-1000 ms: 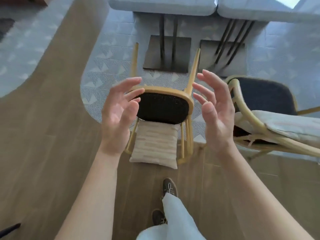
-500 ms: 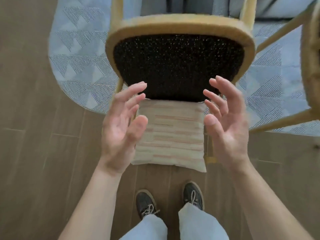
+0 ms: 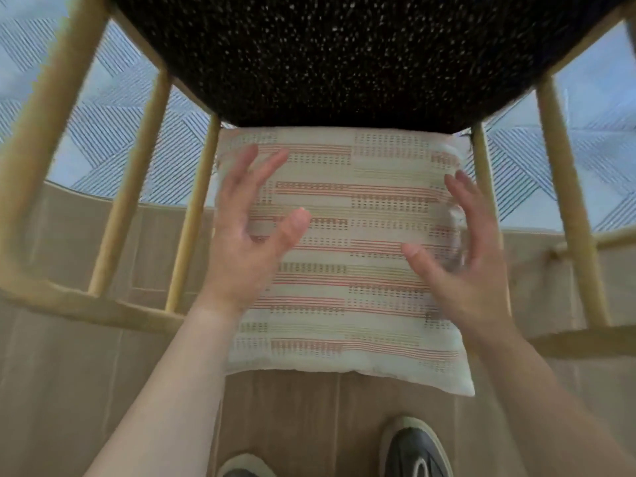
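A square cream cushion (image 3: 347, 270) with red and yellow woven stripes lies against the spindled back of a tipped-over wooden chair (image 3: 113, 204). The chair's dark speckled seat (image 3: 344, 53) fills the top of the view. My left hand (image 3: 251, 239) hovers over the cushion's left part, fingers spread and palm turned inward. My right hand (image 3: 464, 259) is over the cushion's right edge, fingers spread and blurred. Whether either hand touches the cushion I cannot tell. Neither hand holds anything.
Yellow wooden spindles (image 3: 192, 215) and a curved rail (image 3: 69, 297) flank the cushion on both sides. A pale blue patterned rug (image 3: 103, 132) lies beyond them on the brown wood floor (image 3: 62, 390). My two dark shoes (image 3: 413, 452) stand at the bottom edge.
The view has closed in sharply on the chair and cushion. Both hands have dropped from in front of the chair to just over the cushion, still spread.
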A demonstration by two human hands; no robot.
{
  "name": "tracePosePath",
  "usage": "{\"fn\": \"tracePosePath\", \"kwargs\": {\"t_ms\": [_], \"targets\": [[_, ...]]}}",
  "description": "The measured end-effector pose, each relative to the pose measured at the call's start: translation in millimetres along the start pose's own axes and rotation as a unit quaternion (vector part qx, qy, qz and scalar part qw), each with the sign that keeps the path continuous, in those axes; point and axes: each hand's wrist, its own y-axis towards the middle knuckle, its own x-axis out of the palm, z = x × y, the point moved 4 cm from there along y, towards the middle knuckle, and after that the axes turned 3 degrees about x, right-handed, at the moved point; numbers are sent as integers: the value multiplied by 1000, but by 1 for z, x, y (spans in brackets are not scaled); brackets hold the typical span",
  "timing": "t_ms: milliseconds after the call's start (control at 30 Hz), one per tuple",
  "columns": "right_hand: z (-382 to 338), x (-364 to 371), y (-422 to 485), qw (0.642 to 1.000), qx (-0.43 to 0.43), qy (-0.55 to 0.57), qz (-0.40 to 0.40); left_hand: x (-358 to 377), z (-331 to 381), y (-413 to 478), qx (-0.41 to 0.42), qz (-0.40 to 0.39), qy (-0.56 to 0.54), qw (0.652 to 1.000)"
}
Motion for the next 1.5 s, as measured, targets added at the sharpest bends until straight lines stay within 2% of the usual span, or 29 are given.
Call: {"fn": "tracePosePath", "kwargs": {"t_ms": [133, 300, 400, 567, 767, 900, 1000, 1200, 1300, 1500], "targets": [[33, 9, 1, 999, 34, -29, -16, -3, -39, -1, -5, 15, 94, 995], [52, 15, 10, 996, 86, 23, -30, -13, -78, -9, -69, -24, 83, 994], [56, 18, 15, 986, 105, 112, -69, -13, -83, -5, -79, -25, 79, 993], [64, 25, 20, 985, 107, 123, -51, -9, -91, -1, -66, -3, 78, 995], [69, 31, 22, 987, 86, 130, -24, -6, -103, 2, -79, 38, 20, 996], [68, 28, 25, 989, 89, 116, -22, -8, -106, 10, -124, 18, -78, 989], [63, 26, 22, 988, 115, 103, -25, -10, -100, 10, -146, 14, -91, 985], [10, 4, -7, 982, 148, 118, -25, -32, -53, -8, -157, 16, -63, 985], [-46, -29, -24, 978, 181, 95, -39, -55, 2, -21, -168, 5, -52, 984], [-159, -109, -36, 962, 250, 65, -86, -101, 125, -35, -233, -48, -100, 966]]}}
